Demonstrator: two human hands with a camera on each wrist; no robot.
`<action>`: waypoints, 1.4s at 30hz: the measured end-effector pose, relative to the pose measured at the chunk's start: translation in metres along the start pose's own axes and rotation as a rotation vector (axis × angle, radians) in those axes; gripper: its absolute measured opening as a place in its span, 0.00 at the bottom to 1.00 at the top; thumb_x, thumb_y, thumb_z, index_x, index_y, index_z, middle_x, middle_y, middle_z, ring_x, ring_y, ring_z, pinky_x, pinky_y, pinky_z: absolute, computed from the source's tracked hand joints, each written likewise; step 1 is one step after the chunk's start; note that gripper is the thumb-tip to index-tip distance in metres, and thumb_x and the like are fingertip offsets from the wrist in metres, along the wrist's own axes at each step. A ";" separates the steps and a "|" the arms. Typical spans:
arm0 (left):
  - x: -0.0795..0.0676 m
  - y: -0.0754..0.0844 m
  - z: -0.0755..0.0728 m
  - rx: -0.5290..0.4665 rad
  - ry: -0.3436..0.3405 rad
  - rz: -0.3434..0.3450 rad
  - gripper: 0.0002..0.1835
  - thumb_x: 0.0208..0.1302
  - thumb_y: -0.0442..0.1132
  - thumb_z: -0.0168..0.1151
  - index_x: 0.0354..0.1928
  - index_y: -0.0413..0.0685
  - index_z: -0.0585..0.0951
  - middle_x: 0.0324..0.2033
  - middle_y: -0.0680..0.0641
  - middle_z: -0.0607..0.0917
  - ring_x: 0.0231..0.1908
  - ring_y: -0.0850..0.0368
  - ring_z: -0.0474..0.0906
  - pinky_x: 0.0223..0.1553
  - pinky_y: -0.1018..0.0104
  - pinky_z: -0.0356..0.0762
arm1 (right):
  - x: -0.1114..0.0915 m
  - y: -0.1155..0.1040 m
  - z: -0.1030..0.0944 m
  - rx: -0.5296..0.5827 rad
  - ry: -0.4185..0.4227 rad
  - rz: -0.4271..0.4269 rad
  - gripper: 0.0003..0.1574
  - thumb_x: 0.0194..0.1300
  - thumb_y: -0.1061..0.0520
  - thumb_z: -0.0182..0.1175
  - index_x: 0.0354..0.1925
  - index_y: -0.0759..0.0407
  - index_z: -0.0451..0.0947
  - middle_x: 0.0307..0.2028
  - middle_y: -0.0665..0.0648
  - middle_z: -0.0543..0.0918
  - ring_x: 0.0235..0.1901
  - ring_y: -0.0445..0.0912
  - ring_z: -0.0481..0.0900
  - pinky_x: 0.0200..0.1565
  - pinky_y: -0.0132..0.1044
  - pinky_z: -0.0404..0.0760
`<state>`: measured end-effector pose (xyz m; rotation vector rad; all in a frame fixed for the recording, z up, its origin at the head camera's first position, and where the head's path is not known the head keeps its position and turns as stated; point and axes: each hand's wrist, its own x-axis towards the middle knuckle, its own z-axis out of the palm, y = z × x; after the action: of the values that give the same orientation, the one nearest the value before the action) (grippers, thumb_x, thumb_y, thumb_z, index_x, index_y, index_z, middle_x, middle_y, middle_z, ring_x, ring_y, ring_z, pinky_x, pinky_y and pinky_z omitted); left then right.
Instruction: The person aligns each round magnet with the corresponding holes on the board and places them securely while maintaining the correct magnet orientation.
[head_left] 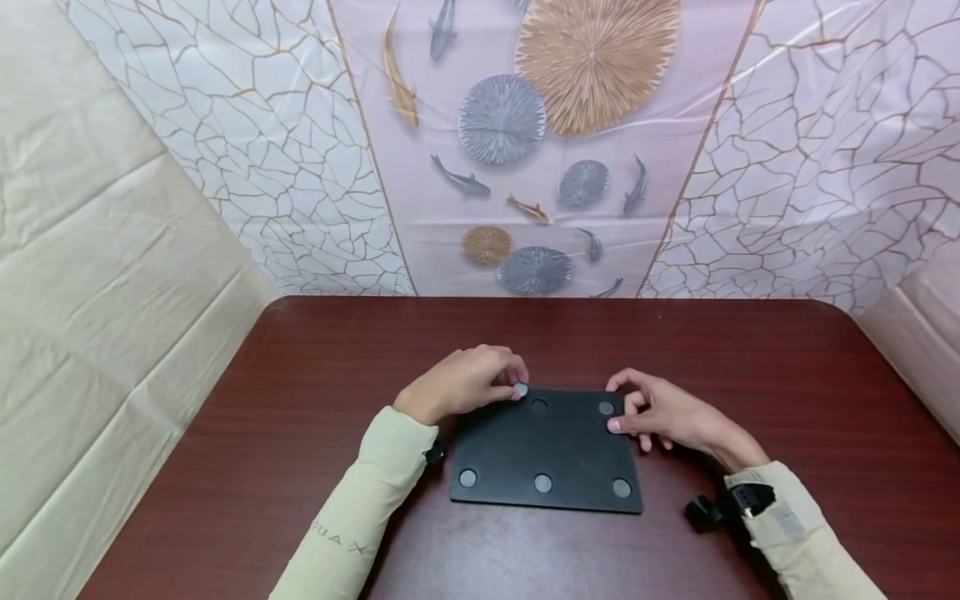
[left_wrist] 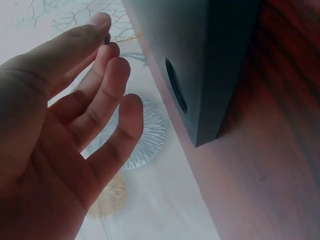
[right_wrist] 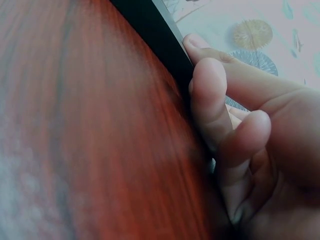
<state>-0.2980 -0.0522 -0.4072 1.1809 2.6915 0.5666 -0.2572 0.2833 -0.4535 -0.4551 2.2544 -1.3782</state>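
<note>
A flat black board (head_left: 551, 450) with round recesses lies on the table. My left hand (head_left: 472, 383) is over its far left corner, thumb and fingertips pinching a small grey disc (head_left: 521, 389). In the left wrist view the pinched disc shows only as a thin dark edge. Beside that hand, a dark recess (head_left: 538, 407) at the middle of the far side holds no disc. My right hand (head_left: 667, 412) holds the board's right edge, thumb along it and fingers curled, next to a grey disc (head_left: 606, 408) seated in the far right corner. The far left corner is hidden behind the left hand.
Along the near side, a left disc (head_left: 468, 478), a middle disc (head_left: 543, 482) and a right disc (head_left: 621, 487) sit in the board. The dark red wooden table (head_left: 300, 467) reaches back to a patterned curtain (head_left: 495, 167). Both wrists carry small black cameras.
</note>
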 end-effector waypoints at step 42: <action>0.008 0.027 0.022 0.215 -0.023 0.051 0.11 0.75 0.44 0.67 0.55 0.58 0.87 0.51 0.56 0.84 0.47 0.65 0.82 0.43 0.63 0.83 | 0.000 0.001 -0.001 -0.006 0.005 0.005 0.35 0.70 0.56 0.72 0.62 0.67 0.63 0.22 0.59 0.78 0.15 0.45 0.79 0.14 0.31 0.71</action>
<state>-0.2789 -0.0234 -0.4169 1.3016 2.7648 0.2722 -0.2572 0.2842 -0.4538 -0.4485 2.2626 -1.3723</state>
